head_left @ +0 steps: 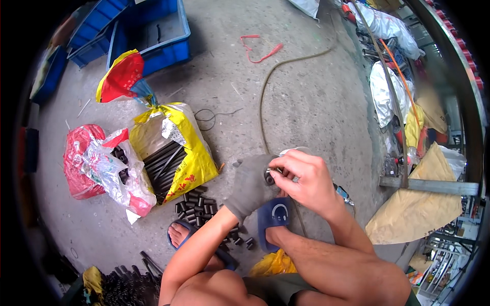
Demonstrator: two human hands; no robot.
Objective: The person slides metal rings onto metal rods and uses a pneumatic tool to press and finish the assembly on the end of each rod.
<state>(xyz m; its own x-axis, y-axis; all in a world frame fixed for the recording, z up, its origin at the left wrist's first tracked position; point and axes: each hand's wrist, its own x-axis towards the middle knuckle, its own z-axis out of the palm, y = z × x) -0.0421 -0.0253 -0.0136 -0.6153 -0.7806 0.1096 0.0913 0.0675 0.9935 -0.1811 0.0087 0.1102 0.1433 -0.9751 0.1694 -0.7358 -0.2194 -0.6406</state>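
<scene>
Beyond my left hand point(250, 183) and right hand point(306, 176), grey floor point(219, 76) gives open passage forward, crossed by a long hose point(262, 102). On my left, a yellow sack point(204, 163) of rods point(164, 167) and a red plastic bag point(81, 176) block a low reach; black cylinders point(199, 208) crowd the floor beside my left forearm point(196, 250). Blue bins point(171, 57) obstruct the far left, a metal bar point(434, 186) the right.

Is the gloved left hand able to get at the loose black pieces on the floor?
Likely yes: the black pieces lie uncovered and close below, though the left hand seems occupied with a small dark part.
</scene>
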